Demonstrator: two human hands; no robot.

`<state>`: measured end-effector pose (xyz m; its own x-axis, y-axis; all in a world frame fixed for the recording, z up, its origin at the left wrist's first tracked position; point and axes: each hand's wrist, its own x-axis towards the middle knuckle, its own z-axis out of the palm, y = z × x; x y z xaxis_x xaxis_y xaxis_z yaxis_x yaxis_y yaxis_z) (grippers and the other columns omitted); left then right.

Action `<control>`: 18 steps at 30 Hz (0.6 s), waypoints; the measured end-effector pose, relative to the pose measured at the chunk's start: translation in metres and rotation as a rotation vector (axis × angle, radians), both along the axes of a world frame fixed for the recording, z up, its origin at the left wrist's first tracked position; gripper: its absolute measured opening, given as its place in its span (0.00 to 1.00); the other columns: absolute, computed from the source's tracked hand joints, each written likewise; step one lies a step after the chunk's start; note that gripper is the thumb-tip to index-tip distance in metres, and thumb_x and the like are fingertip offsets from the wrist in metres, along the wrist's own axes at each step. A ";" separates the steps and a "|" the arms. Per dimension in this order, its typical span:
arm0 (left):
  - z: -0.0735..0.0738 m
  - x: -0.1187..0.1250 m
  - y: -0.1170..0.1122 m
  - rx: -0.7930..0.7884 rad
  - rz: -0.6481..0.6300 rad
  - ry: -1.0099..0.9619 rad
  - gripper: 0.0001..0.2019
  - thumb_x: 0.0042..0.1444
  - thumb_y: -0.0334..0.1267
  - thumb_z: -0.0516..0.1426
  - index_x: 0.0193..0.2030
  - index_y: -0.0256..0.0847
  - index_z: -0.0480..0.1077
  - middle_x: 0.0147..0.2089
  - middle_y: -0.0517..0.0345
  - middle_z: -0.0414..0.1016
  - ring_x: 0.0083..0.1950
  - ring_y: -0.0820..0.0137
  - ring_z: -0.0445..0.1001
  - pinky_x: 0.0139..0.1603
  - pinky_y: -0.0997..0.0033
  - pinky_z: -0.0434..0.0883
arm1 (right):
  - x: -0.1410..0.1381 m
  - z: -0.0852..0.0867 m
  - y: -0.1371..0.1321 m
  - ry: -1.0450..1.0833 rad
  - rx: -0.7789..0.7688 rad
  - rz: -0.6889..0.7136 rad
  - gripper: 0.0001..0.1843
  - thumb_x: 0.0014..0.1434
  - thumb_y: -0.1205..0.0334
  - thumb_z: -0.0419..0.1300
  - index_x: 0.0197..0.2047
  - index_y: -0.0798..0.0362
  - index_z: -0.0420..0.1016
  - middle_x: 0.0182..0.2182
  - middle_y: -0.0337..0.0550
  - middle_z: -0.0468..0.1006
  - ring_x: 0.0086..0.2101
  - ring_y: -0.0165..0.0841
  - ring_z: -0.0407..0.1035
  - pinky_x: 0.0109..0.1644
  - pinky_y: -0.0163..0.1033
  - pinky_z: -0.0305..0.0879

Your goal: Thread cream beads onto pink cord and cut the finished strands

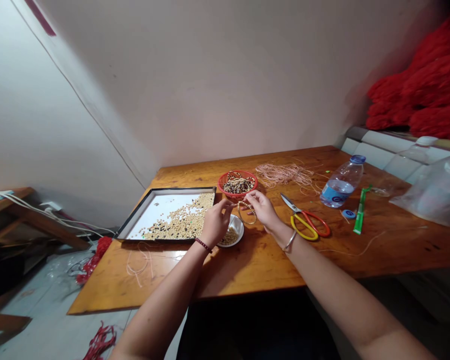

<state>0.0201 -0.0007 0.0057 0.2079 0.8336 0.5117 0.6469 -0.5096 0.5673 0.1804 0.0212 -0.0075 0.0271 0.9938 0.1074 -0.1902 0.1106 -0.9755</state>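
Observation:
Between my hands hangs a loop of strung pale beads [247,214]. My left hand [218,219] is closed, pinching at the left side of the loop; the cord end there is too fine to make out. With its fingers pinched, my right hand [261,209] holds the loop's top right. Under my left hand sits a small white bowl [240,235] with beads in it. Behind both hands stands a red basket [221,182] filled with beaded strands. To the left lies a shallow black-edged tray [140,212], with loose tan and dark beads spread over its white bottom.
Scissors [303,222] with yellow and orange handles lie right of my right hand. Beyond are a tangle of pink cord [285,174], a water bottle [337,185], a blue cap [348,214] and a green tube [359,215]. Loose cord [137,270] lies near the table's left front.

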 end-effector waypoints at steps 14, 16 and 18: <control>0.002 0.002 -0.001 -0.114 -0.052 -0.132 0.10 0.62 0.44 0.51 0.37 0.42 0.69 0.37 0.54 0.77 0.34 0.68 0.73 0.34 0.72 0.65 | 0.004 -0.005 0.002 -0.303 0.361 -0.252 0.12 0.58 0.54 0.55 0.28 0.52 0.68 0.27 0.41 0.73 0.31 0.34 0.67 0.37 0.38 0.63; 0.004 0.003 -0.001 -0.222 -0.109 -0.270 0.12 0.61 0.47 0.51 0.35 0.41 0.67 0.37 0.54 0.76 0.38 0.67 0.74 0.36 0.72 0.67 | 0.006 -0.004 0.004 -0.305 0.399 -0.237 0.12 0.57 0.54 0.57 0.27 0.52 0.69 0.29 0.43 0.73 0.33 0.35 0.68 0.40 0.39 0.64; 0.006 0.004 -0.001 -0.373 -0.178 -0.438 0.13 0.60 0.49 0.51 0.34 0.41 0.64 0.36 0.55 0.74 0.39 0.67 0.74 0.36 0.71 0.69 | 0.006 -0.002 0.005 -0.239 0.406 -0.173 0.12 0.56 0.54 0.58 0.26 0.52 0.70 0.32 0.44 0.74 0.37 0.36 0.68 0.44 0.41 0.65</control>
